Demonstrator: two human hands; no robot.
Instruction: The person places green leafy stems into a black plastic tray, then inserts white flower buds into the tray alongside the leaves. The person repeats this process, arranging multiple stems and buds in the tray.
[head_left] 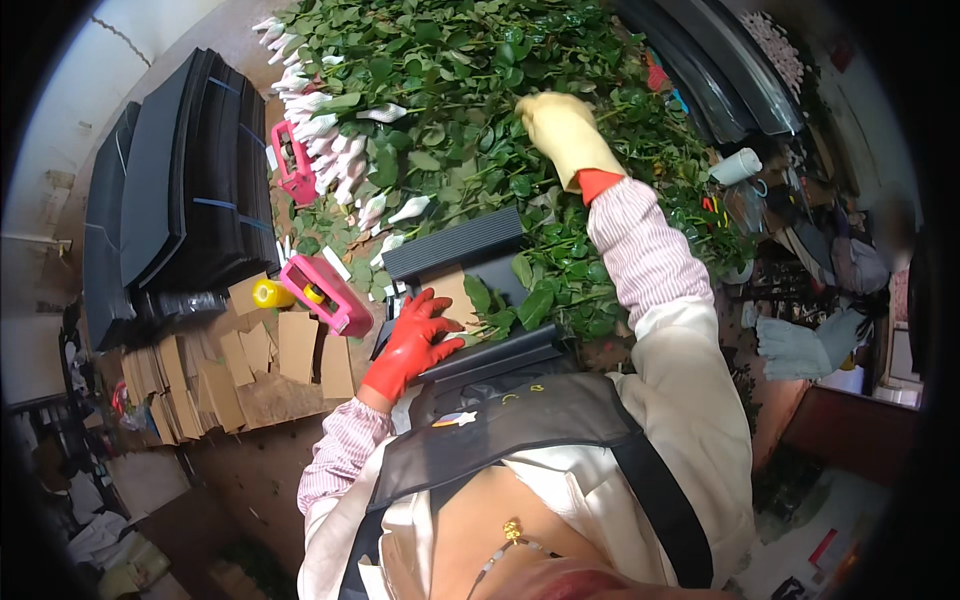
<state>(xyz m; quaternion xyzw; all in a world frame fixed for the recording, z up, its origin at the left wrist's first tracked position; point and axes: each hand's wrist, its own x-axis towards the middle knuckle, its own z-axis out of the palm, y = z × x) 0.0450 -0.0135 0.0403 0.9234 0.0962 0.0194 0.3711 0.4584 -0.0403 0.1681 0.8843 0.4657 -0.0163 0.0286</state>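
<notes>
My left hand [412,343], in a red rubber glove, lies with its fingers spread over a piece of brown cardboard [447,291]. Beside its fingertips are the leafy stem ends [515,308] on a black ribbed sheet [455,246] with raised edges. My right hand [562,130], in a cream rubber glove over a red one, reaches into the large heap of green leafy stems [440,60]. Its fingers are curled down and closed among the leaves, which hide what they grip. Buds in white mesh sleeves [335,150] line the heap's left side.
Two pink tape dispensers [330,295] stand left of the sheet, near a yellow tape roll [270,293]. Cut cardboard pieces [298,347] lie along the table's front left. Stacked black sheets [190,170] rise behind them; more black sheets [725,70] lie far right.
</notes>
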